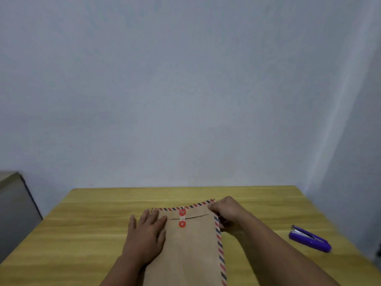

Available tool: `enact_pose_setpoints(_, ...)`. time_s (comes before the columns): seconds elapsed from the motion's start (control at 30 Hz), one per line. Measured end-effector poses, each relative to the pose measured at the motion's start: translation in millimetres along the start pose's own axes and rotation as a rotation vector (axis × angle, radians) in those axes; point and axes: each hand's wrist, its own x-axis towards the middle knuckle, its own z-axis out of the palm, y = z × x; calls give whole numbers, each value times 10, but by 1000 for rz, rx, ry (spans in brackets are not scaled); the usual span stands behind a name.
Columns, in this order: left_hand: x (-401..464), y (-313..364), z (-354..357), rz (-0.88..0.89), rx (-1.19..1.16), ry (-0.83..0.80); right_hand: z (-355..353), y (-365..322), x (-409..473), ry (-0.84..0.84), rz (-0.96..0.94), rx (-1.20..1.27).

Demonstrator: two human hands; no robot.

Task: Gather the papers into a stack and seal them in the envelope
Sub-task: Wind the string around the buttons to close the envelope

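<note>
A brown envelope (191, 248) with a red-and-blue striped border lies flat on the wooden table (82, 234), its flap folded down at the far end. Two red button discs (182, 218) sit on the flap and body, joined by a white string. My left hand (147, 234) lies flat with straight fingers on the envelope's left side, pressing it down. My right hand (224, 210) grips the envelope's far right corner, its fingers curled over the edge. No loose papers are visible.
A purple stapler (309, 239) lies on the table to the right, near the right edge. A grey cabinet (14, 207) stands off the table's left side. A plain wall rises just behind the table's far edge.
</note>
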Motion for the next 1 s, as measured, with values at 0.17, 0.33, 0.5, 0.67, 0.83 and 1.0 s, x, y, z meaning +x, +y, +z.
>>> enact_pose_setpoints(0.17, -249, 846, -443, -26, -279, 41, 9, -263, -201, 195, -87, -176)
enact_pose_setpoints(0.33, -426, 1475, -1080, 148, -959, -148, 26, -852, -707, 256, -232, -153)
enact_pose_setpoints(0.5, -686, 1604, -1571, 32, -800, -58, 66, -1314, -1266, 175, -360, -8)
enact_pose_setpoints(0.67, -831, 1259, -1952, -47, -755, 247, -11, -1261, -1525, 50, -519, 137)
enact_pose_setpoints(0.83, -793, 903, -2346, -36, -958, 403, -216, -832, -1411, 134, -394, 165)
enact_pose_setpoints(1.0, -500, 651, -2108, -149, -1151, 341, -225, -341, -1215, -5, -221, 290)
